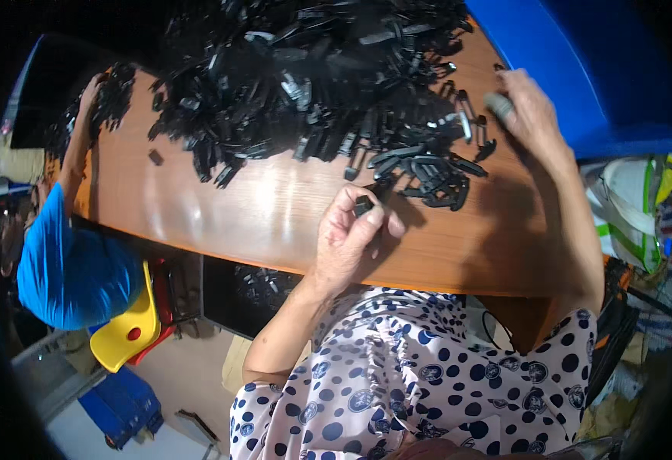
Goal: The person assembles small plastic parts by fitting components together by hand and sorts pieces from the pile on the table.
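My left hand (344, 238) is over the table's near side, its fingers closed around a small black plastic piece (364, 205). Part of that piece is hidden by the fingers. My right hand (532, 111) is farther off at the table's right edge, slightly blurred, with a greyish covering on one digit. Whether its fingers grip anything is unclear. Between the two hands lies a small cluster of black plastic buckle-like parts (436, 180). It joins a big heap of similar black parts (290, 84) across the far side.
The wooden table (275, 199) curves across the view. At far left a person in a blue shirt (83, 276) reaches to another black pile (113, 96). A yellow chair (125, 341) stands beside them. A blue surface (574, 69) borders the right, with bags (631, 207) below it.
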A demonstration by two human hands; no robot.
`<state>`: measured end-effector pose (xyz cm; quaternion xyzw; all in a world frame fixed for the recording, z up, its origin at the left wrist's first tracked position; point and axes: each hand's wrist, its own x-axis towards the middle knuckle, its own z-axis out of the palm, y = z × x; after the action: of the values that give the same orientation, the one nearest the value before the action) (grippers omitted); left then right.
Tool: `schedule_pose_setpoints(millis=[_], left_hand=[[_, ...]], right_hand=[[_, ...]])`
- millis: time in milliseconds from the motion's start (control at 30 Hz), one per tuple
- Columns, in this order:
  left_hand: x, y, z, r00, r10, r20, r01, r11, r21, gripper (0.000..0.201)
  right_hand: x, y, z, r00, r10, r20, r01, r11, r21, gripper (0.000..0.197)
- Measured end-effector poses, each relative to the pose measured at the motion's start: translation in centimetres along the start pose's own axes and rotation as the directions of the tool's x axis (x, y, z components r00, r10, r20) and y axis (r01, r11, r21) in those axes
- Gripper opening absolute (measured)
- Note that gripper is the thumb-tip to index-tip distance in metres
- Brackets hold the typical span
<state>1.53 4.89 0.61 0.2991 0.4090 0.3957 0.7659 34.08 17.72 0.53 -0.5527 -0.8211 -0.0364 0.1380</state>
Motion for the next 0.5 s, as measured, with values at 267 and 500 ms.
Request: schedule_pose_setpoints(millis=[267, 500], left_hand=[[0.9, -0.6, -6.1, 0.937, 0.260, -0.235, -0.107, 0.852, 0.513, 0.013], [4.7, 3.5, -8.0, 0.802, 0.595, -0.052, 0.035, 0.040, 0.999, 0.018]], right_hand=[[4.1, 3.9, 4.2, 0.967, 0.216, 0.132, -0.144, 0.901, -0.410, 0.014], [1.5, 2.4, 3.7, 0.971, 0.186, 0.150, -0.209, 0.966, 0.152, 0.022]])
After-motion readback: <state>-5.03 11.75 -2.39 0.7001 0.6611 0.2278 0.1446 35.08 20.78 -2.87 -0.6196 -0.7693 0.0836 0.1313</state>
